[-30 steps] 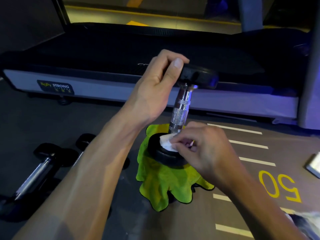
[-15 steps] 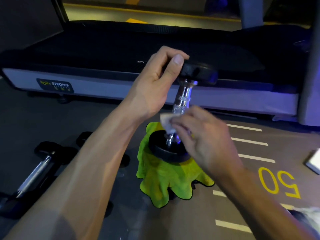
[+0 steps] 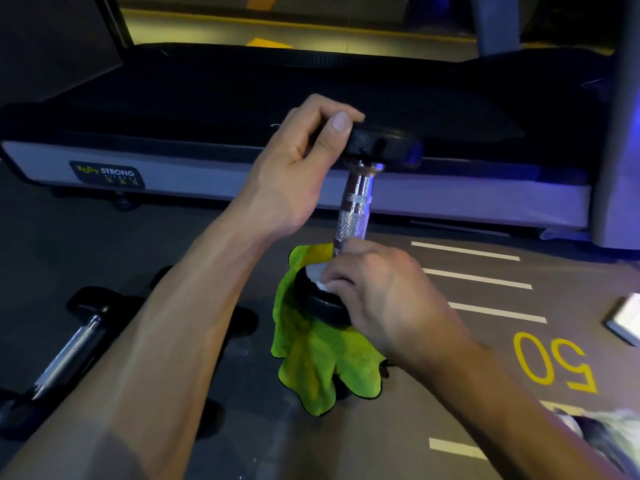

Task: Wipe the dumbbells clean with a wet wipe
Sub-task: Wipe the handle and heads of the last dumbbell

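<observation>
Fingers of the left hand (image 3: 294, 168) curl around the upper black head of a chrome-handled dumbbell (image 3: 353, 209) standing upright on a crumpled lime-green microfibre cloth (image 3: 311, 362) on the grey floor (image 3: 433, 393). The right hand (image 3: 384, 299) pinches a white wet wipe (image 3: 317, 273) against the lower black head, at the handle's base.

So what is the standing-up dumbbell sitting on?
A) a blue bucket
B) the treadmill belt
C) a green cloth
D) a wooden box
C: the dumbbell stands upright with its bottom end on a green cloth draped over something on the floor, while the left hand grips its top end and the right hand presses a white wipe at its base.
</observation>
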A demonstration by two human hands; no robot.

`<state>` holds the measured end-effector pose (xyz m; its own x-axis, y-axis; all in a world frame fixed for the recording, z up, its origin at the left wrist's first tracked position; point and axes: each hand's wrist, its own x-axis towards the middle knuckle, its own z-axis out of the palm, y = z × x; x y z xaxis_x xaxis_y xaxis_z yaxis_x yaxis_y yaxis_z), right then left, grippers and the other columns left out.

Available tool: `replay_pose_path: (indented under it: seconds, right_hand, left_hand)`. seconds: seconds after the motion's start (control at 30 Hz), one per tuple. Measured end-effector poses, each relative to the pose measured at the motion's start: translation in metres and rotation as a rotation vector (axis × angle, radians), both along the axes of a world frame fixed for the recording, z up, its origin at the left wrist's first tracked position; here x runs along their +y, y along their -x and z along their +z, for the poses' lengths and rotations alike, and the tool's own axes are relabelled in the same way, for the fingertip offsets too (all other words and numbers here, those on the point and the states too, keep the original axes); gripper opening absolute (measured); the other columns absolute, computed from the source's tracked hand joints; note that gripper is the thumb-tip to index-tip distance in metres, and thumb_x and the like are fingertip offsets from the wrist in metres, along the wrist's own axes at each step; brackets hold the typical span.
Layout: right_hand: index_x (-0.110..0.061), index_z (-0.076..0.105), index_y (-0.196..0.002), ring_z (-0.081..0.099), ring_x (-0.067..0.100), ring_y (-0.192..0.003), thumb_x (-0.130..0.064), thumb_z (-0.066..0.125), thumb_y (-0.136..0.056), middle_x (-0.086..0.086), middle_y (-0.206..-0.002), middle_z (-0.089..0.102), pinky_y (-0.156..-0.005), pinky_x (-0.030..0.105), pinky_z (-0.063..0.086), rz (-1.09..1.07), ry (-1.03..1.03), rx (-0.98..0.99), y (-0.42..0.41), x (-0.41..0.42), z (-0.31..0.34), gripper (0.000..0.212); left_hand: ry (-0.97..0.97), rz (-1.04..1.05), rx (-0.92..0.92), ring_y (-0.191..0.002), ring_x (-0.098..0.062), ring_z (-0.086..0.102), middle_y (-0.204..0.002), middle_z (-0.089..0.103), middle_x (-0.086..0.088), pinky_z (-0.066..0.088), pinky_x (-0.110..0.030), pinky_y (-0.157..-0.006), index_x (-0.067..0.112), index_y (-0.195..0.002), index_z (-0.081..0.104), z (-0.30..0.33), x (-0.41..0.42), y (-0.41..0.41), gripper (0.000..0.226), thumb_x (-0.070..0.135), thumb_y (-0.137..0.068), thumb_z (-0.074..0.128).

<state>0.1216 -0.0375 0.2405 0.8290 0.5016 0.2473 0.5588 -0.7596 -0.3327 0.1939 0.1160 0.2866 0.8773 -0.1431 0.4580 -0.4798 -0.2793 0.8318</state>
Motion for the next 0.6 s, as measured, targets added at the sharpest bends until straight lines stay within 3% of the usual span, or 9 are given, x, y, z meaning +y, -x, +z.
replay_pose_path:
  seconds: [0.1,0.13,0.27,0.47,0.6]
  right_hand:
    - [-0.023,0.072,-0.083,0.056,0.001,-0.076,-0.02,0.067,-0.088,-0.012,-0.079,0.058,-0.068,0.011,0.039,-0.068,-0.179,0.101,-0.003,-0.027,-0.009,0.007]
    - [-0.024,0.072,-0.082,0.055,-0.002,-0.073,-0.022,0.067,-0.086,-0.014,-0.076,0.057,-0.066,0.007,0.036,-0.107,-0.205,0.115,-0.004,-0.034,-0.013,0.007]
    - [-0.024,0.072,-0.086,0.055,-0.001,-0.074,-0.023,0.063,-0.086,-0.014,-0.078,0.058,-0.065,0.006,0.035,-0.213,-0.314,0.038,0.001,-0.044,-0.031,0.008]
    - [-0.021,0.077,-0.094,0.062,-0.001,-0.089,-0.019,0.071,-0.09,-0.014,-0.093,0.064,-0.077,0.008,0.042,-0.138,-0.538,-0.034,0.02,-0.012,-0.033,0.008]
    - [-0.018,0.079,-0.094,0.059,0.002,-0.081,-0.014,0.074,-0.089,-0.009,-0.093,0.066,-0.073,0.01,0.043,-0.107,-0.444,-0.069,0.004,-0.008,-0.029,0.009]
  left_hand:
    - [0.006,-0.023,0.006,-0.097,0.0,0.055,-0.104,0.058,0.01,0.046,-0.03,-0.092,0.042,-0.109,0.062,0.0,0.002,0.002,0.017,0.043,-0.106,0.044]
    - [0.016,-0.029,0.01,-0.097,0.001,0.055,-0.104,0.058,0.009,0.045,-0.028,-0.092,0.041,-0.108,0.062,0.0,0.002,0.003,0.017,0.042,-0.106,0.045]
    - [0.058,-0.035,0.018,-0.093,0.003,0.055,-0.108,0.059,0.004,0.042,-0.024,-0.088,0.041,-0.108,0.063,-0.001,-0.003,0.006,0.016,0.042,-0.105,0.047]
    - [0.057,-0.012,0.014,-0.1,-0.003,0.057,-0.11,0.061,0.003,0.048,-0.031,-0.093,0.046,-0.106,0.063,-0.003,-0.001,0.003,0.015,0.046,-0.104,0.048]
    - [0.038,-0.013,0.015,-0.1,-0.004,0.057,-0.11,0.061,0.004,0.049,-0.033,-0.095,0.048,-0.107,0.062,-0.003,0.001,0.003,0.015,0.048,-0.104,0.047]
